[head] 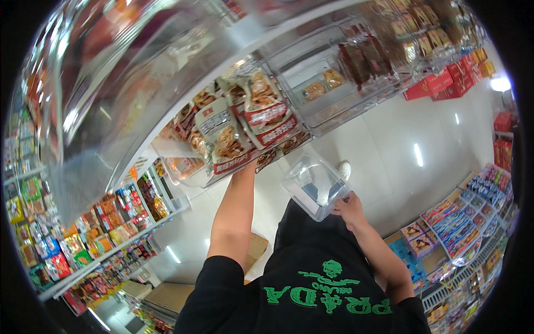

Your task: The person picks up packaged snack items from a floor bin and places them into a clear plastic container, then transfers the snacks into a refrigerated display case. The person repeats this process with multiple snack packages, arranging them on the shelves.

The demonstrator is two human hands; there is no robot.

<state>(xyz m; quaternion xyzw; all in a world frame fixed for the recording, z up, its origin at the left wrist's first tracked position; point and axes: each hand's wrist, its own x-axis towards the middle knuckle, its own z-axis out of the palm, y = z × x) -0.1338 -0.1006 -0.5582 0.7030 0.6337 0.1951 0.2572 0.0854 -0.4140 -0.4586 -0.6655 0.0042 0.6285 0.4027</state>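
Observation:
My right hand [349,207] grips the near corner of a clear plastic bin [313,183], held tilted above the floor in front of my body. My left forearm reaches up to the shelf; the left hand itself is hidden below or behind the snack pouches. Nearest to it is a beige and red snack pouch [223,135], leaning in a clear shelf bin with several similar pouches. Another snack pouch [263,98] stands to its right.
A clear shelf bin [319,125] holding a few small packs [315,90] adjoins the pouches. Dark packs [367,60] and red boxes [452,81] lie farther right. A cardboard piece [256,250] rests on the floor. Stocked shelves [104,254] stand at left, a goods display [452,227] at right.

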